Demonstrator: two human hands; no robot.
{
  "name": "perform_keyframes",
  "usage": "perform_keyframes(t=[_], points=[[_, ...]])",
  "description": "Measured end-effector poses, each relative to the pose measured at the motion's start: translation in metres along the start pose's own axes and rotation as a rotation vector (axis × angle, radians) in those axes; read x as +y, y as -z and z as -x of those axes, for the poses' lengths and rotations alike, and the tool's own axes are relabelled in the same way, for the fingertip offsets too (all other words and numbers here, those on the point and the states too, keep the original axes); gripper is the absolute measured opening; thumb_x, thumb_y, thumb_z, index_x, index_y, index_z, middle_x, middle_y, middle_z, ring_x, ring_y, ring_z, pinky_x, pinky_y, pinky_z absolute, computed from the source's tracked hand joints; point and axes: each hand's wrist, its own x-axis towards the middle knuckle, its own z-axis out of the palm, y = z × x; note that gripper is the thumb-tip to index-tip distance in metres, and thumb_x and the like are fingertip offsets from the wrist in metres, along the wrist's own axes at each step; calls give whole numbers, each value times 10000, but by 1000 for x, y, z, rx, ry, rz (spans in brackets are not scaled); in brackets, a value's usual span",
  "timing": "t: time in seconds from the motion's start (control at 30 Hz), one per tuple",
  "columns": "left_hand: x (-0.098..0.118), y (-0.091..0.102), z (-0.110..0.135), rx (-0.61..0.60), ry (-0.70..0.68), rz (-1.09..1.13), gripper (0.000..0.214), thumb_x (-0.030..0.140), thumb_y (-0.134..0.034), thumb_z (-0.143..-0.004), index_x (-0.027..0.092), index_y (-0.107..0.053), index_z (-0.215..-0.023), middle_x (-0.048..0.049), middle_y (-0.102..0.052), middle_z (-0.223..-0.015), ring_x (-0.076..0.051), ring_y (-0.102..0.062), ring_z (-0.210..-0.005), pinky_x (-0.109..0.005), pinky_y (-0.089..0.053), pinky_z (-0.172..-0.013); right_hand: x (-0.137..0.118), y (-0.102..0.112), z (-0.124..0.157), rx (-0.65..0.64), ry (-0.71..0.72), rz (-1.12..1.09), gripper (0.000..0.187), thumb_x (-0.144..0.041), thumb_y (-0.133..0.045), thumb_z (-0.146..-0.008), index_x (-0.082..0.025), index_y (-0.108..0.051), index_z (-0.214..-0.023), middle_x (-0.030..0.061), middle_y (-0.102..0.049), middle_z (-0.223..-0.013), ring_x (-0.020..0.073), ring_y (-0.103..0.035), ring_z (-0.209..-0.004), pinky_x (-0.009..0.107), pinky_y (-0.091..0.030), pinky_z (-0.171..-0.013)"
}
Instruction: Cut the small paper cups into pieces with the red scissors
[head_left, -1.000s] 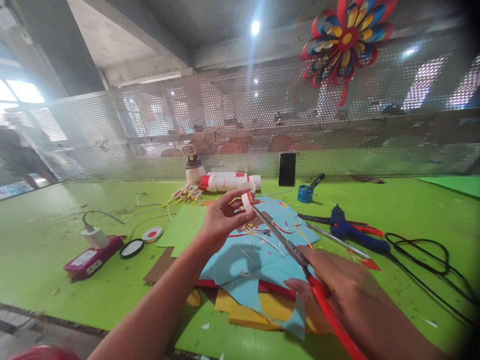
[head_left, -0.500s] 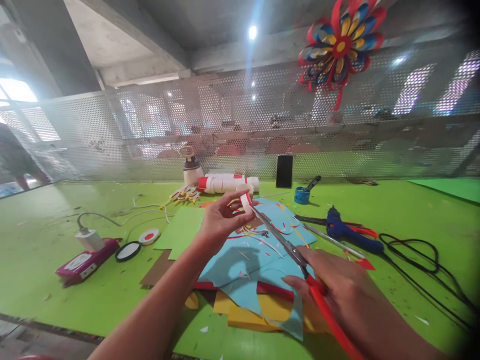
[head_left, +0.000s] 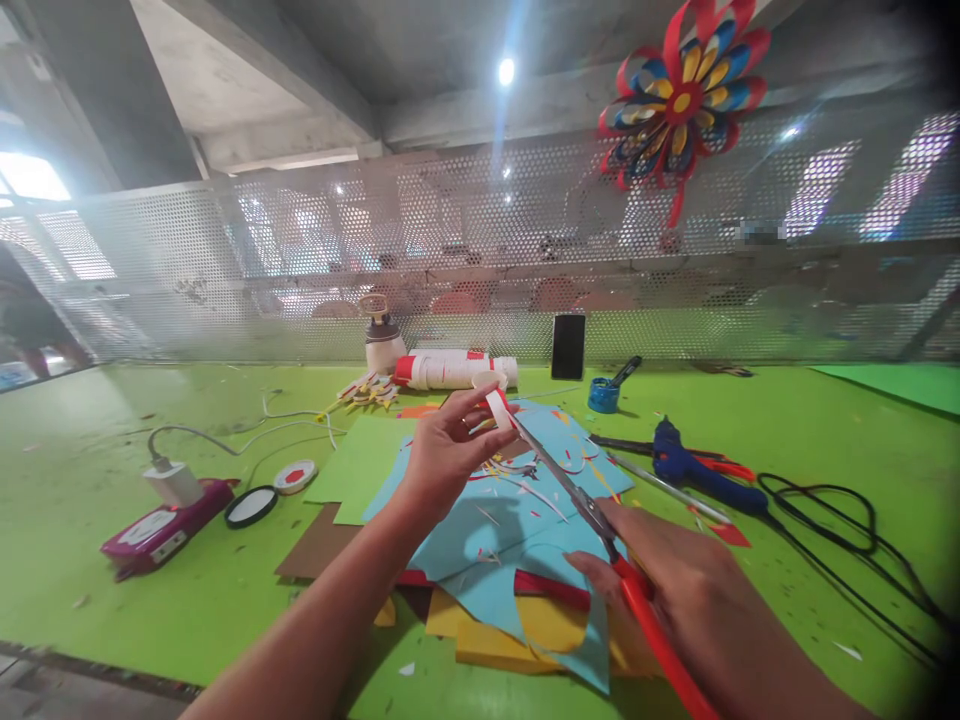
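Between the thumb and fingers of my left hand [head_left: 448,445] is a small white piece with a red edge [head_left: 499,408], seemingly curved card or paper. My right hand [head_left: 675,580] grips the red handles of a pair of scissors [head_left: 566,485]. The blades point up and left, and their tips meet the edge of the white and red piece; how far apart the blades are is hard to make out. Below both hands lie light blue paper sheets [head_left: 480,540] scattered with thin offcuts. A dark red strip [head_left: 551,590] and yellow paper [head_left: 499,640] lie nearer me.
At right are a blue glue gun [head_left: 701,470] with a black cord and a blue pot [head_left: 604,395]. A phone [head_left: 568,347] stands at the back beside white paper cups [head_left: 457,371]. A purple power strip [head_left: 166,525] lies left. A paper flower [head_left: 684,100] hangs on the mesh partition.
My left hand and the white and red piece have shifted slightly to the right and turned a little. The scissors stay against its edge. The view has moved slightly.
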Motion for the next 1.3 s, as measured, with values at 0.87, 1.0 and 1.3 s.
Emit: perform_keyframes(t=[0.87,1.0,1.3], points=[[-3,5,-2,-37,-1,3,498,184,-838,-661,186,-696,-1138,-106,-682,-1191,-264,-671,-1074,-421,-544,-962,3,6,-1,-23,-16,8,282,-383,-463,-969,-183,-660,-941,80,-699,-742,223,-660,-653,319,-533,-592],[-4,7,-2,-45,-8,-16,475,191,-835,-672,187,-699,-1127,-104,-684,-1173,-257,-673,-1066,-402,-543,-957,9,1,-1,-12,-7,30,282,-400,-497,-956,-169,-644,-1023,102,-707,-843,254,-671,-744,371,-552,-658],[-4,9,-4,-55,5,-77,480,201,-825,-669,177,-695,-1130,-115,-692,-1157,-275,-666,-1079,-449,-511,-996,12,-2,0,-72,-75,-81,346,-468,-473,-955,-181,-627,-1074,106,-705,-913,274,-664,-821,416,-541,-725]])
